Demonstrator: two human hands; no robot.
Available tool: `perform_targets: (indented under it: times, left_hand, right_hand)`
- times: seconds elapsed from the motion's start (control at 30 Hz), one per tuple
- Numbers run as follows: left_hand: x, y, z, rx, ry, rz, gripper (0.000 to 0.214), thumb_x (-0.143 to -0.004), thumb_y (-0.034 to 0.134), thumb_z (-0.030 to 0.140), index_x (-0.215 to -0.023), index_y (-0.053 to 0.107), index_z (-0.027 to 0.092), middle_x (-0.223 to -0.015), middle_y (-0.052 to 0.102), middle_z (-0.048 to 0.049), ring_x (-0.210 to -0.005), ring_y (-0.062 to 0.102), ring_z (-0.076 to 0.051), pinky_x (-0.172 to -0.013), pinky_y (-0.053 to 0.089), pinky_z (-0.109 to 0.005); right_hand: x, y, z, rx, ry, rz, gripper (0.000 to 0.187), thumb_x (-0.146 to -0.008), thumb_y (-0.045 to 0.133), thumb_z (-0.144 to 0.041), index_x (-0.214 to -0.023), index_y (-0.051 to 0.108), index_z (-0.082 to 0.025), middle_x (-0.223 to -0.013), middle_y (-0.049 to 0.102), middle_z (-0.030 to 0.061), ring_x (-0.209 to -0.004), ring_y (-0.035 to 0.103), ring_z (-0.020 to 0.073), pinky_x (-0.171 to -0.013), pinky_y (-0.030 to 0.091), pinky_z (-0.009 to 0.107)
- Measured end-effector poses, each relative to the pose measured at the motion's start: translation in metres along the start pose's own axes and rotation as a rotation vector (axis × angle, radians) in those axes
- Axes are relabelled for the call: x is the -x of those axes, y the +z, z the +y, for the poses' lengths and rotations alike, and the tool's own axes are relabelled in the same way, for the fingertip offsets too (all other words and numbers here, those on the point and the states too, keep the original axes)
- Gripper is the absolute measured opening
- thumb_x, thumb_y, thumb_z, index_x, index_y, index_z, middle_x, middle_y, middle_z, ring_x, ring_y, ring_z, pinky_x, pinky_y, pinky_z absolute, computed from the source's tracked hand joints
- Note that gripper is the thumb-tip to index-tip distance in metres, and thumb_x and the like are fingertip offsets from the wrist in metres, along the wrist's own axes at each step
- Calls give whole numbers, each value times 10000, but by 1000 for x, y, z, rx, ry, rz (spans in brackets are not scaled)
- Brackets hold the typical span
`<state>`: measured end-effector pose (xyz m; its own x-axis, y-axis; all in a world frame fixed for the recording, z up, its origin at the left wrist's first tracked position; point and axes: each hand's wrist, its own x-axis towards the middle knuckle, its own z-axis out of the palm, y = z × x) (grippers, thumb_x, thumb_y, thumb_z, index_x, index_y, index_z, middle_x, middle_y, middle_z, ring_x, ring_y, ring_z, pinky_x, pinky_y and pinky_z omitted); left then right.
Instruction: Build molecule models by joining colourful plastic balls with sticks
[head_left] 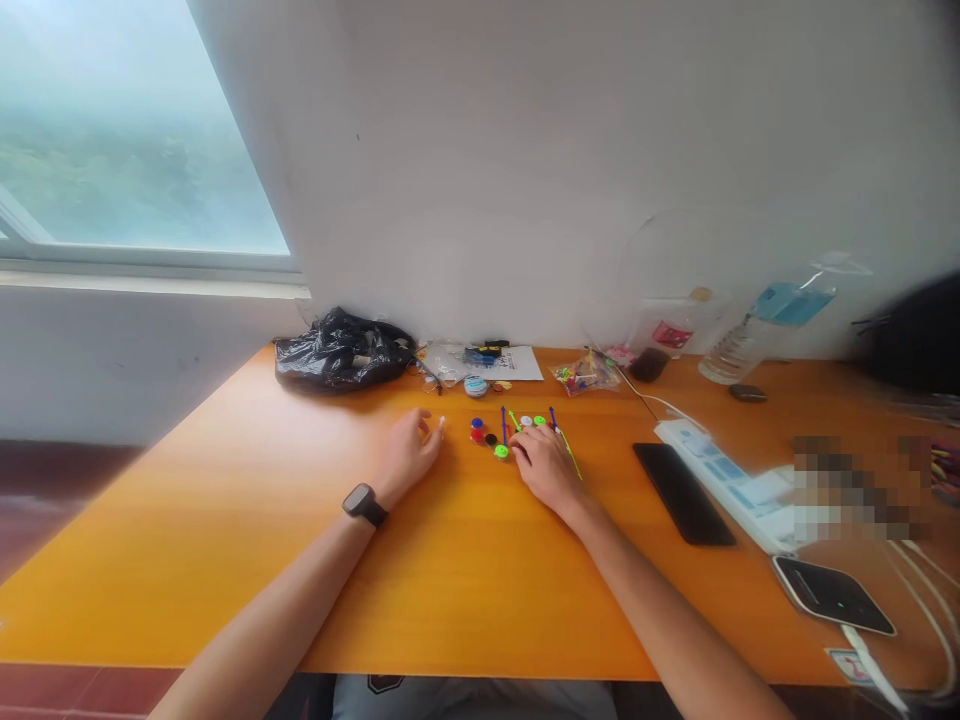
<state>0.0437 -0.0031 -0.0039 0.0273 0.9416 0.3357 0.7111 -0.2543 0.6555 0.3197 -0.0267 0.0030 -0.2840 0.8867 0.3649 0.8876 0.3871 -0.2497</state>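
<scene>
My left hand [411, 450], with a black watch [364, 503] on its wrist, is closed at the thumb and forefinger. A small white plastic piece [442, 424] shows at the thumb tip. To the right, my right hand [546, 465] is bent over a group of small plastic parts; its fingertips are partly hidden, and what they hold cannot be made out. Around it are a green wheel-like piece [501, 453], a blue stick [504, 425], a white round piece [526, 421] and a yellow-green stick [571, 458]. Between the hands are a blue-and-red piece [477, 430] and a black disc [491, 440].
At the back are a black plastic bag [337, 350], a white paper [521, 363], a round tin [475, 386] and a clear bag of coloured parts [585, 375]. Rightward lie a phone [682, 493], a power strip [712, 475], a water bottle [739, 345] and a cabled device [834, 595].
</scene>
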Motion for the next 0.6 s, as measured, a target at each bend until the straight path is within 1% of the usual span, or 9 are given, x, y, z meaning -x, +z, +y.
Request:
perform_targets:
  times: [0.07,0.1,0.2,0.27,0.37,0.43,0.5,0.6]
  left_hand:
    - [-1,1,-2,-23,-19,32,276,-998,594,456,-1116,606,207,-965,689,-81,-865,658,-259,-730,486,-363]
    - [-2,1,-2,-29,-5,58,270,-1003,591,444,-1125,606,204,-1006,689,-97,-922,656,-276,-771,499,-382]
    - [-1,0,3,-40,122,128,242,-1017,581,390,-1174,609,208,-1151,674,-128,-1095,609,-314,-940,503,-455]
    - [2,-2,12,-33,229,126,244,-1025,574,358,-1228,603,224,-1202,669,-124,-1162,575,-320,-1017,487,-483]
    - [12,-2,30,16,366,38,270,-1032,559,301,-1294,593,247,-1274,662,-118,-1234,561,-307,-1055,503,-478]
    - [21,0,40,41,451,-53,338,-1035,537,259,-1372,563,258,-1381,632,-118,-1313,550,-296,-1134,473,-512]
    - [29,5,46,40,526,-173,445,-1034,503,215,-1474,499,277,-1497,575,-118,-1408,512,-297,-1218,396,-577]
    - [36,13,48,25,596,-301,608,-1015,473,167,-1602,359,280,-1619,458,-146,-1516,416,-321,-1214,408,-615]
  right_hand:
    - [0,-1,0,-12,-1,-6,210,-986,548,-110,-917,705,-230,-999,740,78,-1032,597,280,-912,430,410]
    - [0,-1,0,-15,-2,-10,213,-984,545,-105,-918,704,-231,-994,740,76,-1027,595,278,-912,429,409]
    - [0,-1,1,-10,-6,-20,207,-988,542,-115,-919,697,-234,-989,732,76,-1013,587,274,-911,428,408]
    - [0,-2,1,-2,-10,-19,209,-998,525,-126,-919,687,-233,-1001,724,80,-1011,586,272,-911,429,403]
    - [0,-2,1,-6,-9,10,215,-1014,492,-143,-940,675,-228,-1053,718,93,-1047,590,279,-909,432,397]
    - [-1,-2,2,-39,-2,43,210,-1020,480,-156,-961,670,-224,-1074,715,99,-1049,593,278,-913,438,395]
    - [-2,-1,4,-107,7,78,202,-1024,476,-178,-969,664,-224,-1051,711,99,-1015,598,270,-913,447,392]
    - [-5,2,7,-289,39,138,172,-1029,489,-246,-965,648,-228,-996,699,88,-975,609,258,-893,470,383]
